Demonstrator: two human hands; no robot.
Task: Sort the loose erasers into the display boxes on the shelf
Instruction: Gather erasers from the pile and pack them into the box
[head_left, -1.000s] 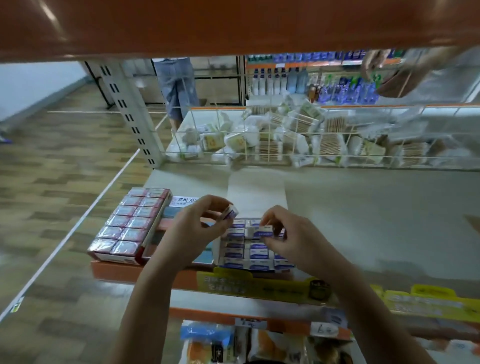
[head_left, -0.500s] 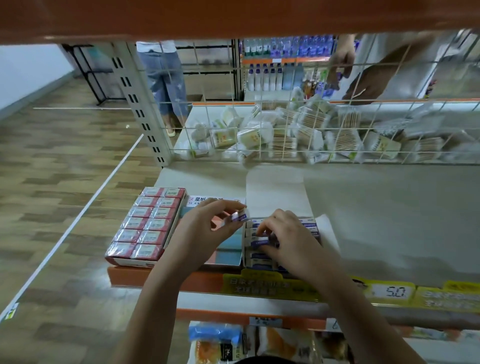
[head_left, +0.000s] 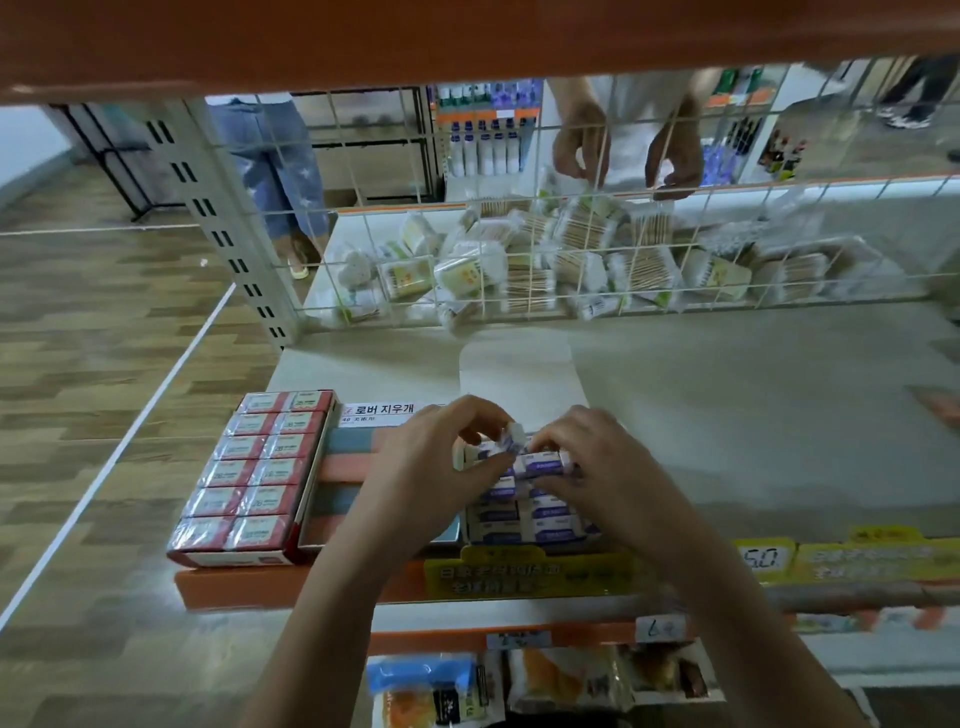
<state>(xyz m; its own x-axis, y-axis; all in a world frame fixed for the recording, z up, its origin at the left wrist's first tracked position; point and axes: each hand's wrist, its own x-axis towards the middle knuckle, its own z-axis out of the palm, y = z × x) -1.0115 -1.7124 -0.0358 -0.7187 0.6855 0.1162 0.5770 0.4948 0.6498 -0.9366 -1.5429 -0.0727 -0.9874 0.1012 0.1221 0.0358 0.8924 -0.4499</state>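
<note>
Left hand (head_left: 431, 467) pinching loose eraser (head_left: 511, 435), right hand (head_left: 602, 467) gripping eraser (head_left: 543, 462) in blue-eraser box (head_left: 530, 525)

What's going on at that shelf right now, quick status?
Left hand pinching a loose eraser over the blue-eraser box. Right hand gripping another eraser in the box. Nothing blocking; red box sits apart.

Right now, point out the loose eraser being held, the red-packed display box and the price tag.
loose eraser (head_left: 514, 435), head view, its end face.
red-packed display box (head_left: 254, 478), head view, top packs.
price tag (head_left: 762, 559), head view, its digits.
</note>
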